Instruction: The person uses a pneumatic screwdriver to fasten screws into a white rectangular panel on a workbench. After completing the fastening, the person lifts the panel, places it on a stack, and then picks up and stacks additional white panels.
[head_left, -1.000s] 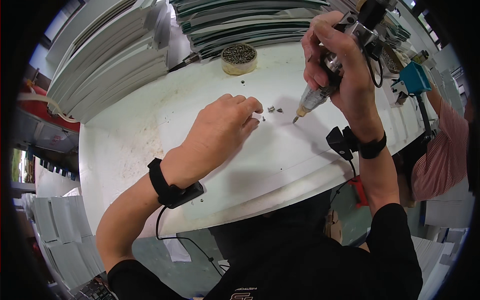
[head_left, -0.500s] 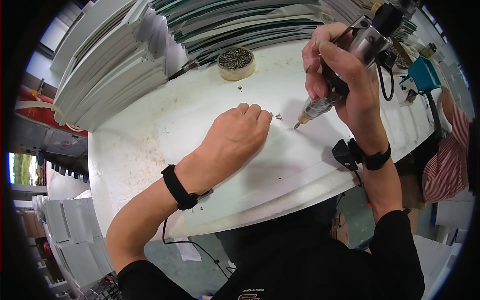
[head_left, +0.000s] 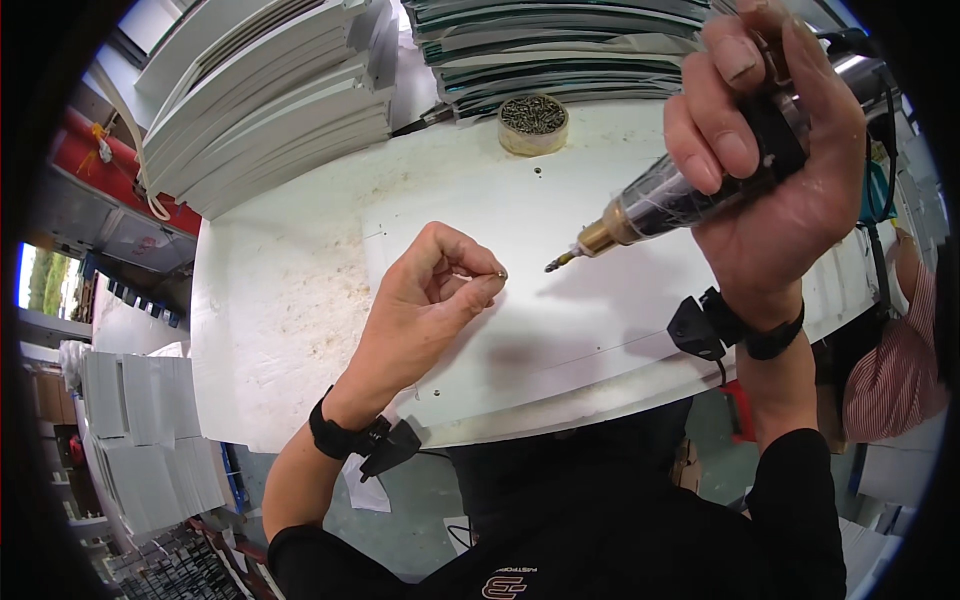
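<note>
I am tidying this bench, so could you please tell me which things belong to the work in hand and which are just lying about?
In use:
- electric screwdriver in right hand
- small screw pinched by left hand
- white panel
- tub of screws

Lying about:
- stacked white panels
- stacked dark sheets

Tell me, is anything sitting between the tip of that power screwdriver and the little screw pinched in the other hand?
Nothing visible does. The screwdriver in the right hand points its bit at the small screw pinched by the left hand; between them lies only bare white panel. The tub of screws sits farther back.
</note>
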